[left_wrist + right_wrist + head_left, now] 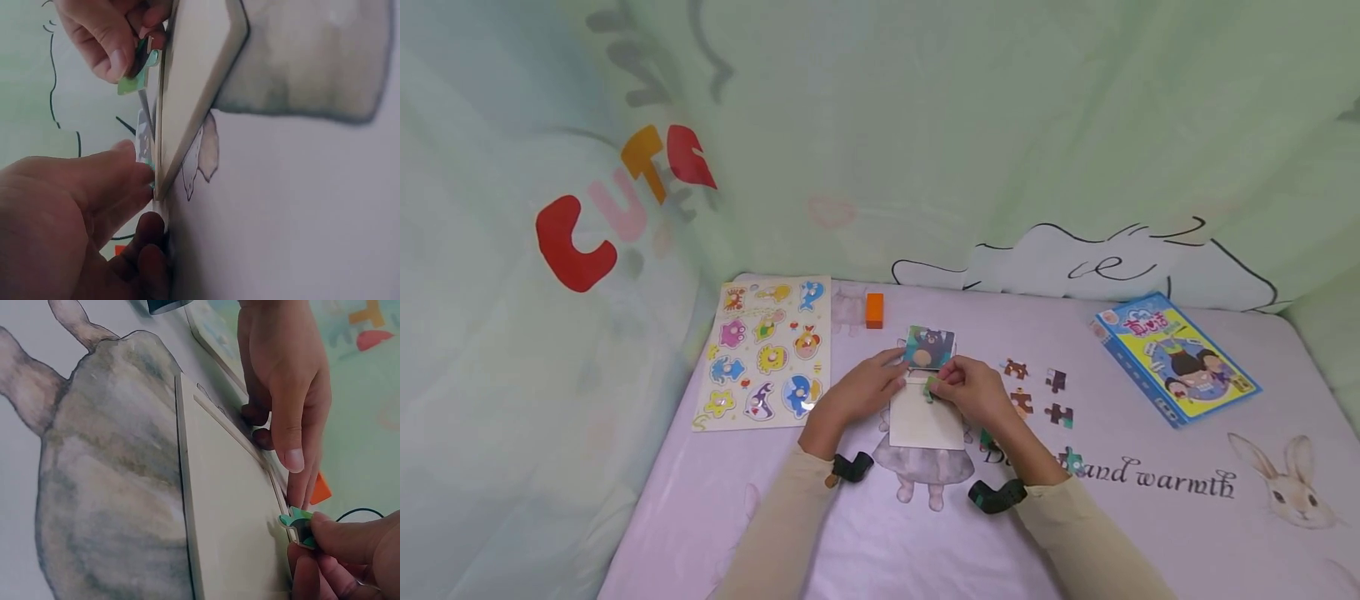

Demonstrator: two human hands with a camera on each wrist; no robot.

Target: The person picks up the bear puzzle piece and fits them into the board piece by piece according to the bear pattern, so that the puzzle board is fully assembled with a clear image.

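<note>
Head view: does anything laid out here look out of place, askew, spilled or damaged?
Nothing looks spilled or damaged. The box stands out as askew: it lies at a slant on the right, while the animal board and the tray sit much straighter. Loose puzzle pieces lie scattered beside the right hand, which seems normal mid-puzzle.

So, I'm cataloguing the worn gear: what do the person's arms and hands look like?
The left sleeve and right sleeve are long, plain beige. A black, bent device sits at each wrist. The left hand and right hand are ungloved.
</note>
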